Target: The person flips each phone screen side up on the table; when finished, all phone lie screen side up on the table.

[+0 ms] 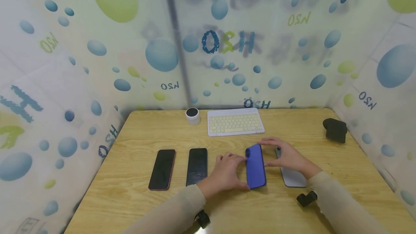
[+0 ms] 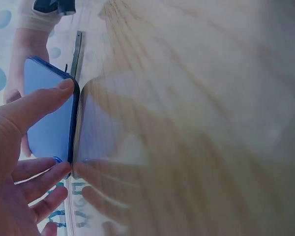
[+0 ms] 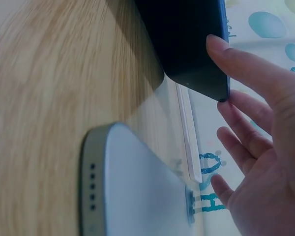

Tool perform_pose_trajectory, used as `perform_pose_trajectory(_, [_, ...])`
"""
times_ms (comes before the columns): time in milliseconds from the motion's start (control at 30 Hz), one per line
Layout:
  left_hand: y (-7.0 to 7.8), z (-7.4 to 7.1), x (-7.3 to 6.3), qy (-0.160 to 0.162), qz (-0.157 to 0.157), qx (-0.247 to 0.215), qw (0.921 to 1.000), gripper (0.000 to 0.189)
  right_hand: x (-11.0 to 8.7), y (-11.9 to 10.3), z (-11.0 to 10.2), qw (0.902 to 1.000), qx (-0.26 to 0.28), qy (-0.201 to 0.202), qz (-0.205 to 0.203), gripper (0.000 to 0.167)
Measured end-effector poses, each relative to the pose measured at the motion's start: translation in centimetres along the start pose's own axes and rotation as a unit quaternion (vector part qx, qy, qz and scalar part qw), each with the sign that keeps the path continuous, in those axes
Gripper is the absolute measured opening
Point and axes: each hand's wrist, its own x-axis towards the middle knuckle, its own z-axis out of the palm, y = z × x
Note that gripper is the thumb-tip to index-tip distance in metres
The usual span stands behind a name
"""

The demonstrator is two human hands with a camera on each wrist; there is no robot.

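A blue phone (image 1: pixel 256 167) is tilted up with its back toward the head camera, its left long edge down at the table and its right edge raised. My left hand (image 1: pixel 227 172) holds that low edge, thumb near the bottom corner and fingertips by the camera end. My right hand (image 1: pixel 289 158) pinches the raised edge near the upper corner, and the dark screen underneath shows in the right wrist view. Beneath my right hand lies a pale phone (image 1: pixel 294 177), back up and partly covered. Just left of my left hand is a black-screened phone (image 1: pixel 197 165).
Another dark-screened phone (image 1: pixel 162 169) with a reddish edge lies farther left. At the back of the wooden table (image 1: pixel 136 129) are a white keyboard (image 1: pixel 235 122) and a small white cylinder with a dark top (image 1: pixel 193 116). A black object (image 1: pixel 336 130) sits at the back right.
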Motion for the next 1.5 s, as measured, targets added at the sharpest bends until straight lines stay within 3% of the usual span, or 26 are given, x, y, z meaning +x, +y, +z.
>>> perform_pose_trajectory(400, [0.2, -0.3, -0.2, 0.012, 0.017, -0.042, 0.9989, 0.102, 0.6, -1.3, 0.4, 0.9995, 0.028, 0.007, -0.014, 0.071])
perform_pose_trajectory(633, [0.3, -1.1, -0.2, 0.019, 0.018, -0.080, 0.9965, 0.101, 1.1, -1.7, 0.9, 0.9979, 0.042, 0.015, -0.048, 0.069])
perform_pose_trajectory(1067, [0.1, -2.2, -0.8, 0.036, 0.038, -0.070, 0.9961, 0.102, 1.6, -2.2, 2.2, 0.9961, 0.031, 0.029, -0.077, 0.068])
perform_pose_trajectory(1500, [-0.9, -2.9, -1.3, 0.039, 0.029, -0.071, 0.9963, 0.097, 2.1, -3.1, 2.7, 0.9938, -0.001, 0.032, -0.106, 0.073])
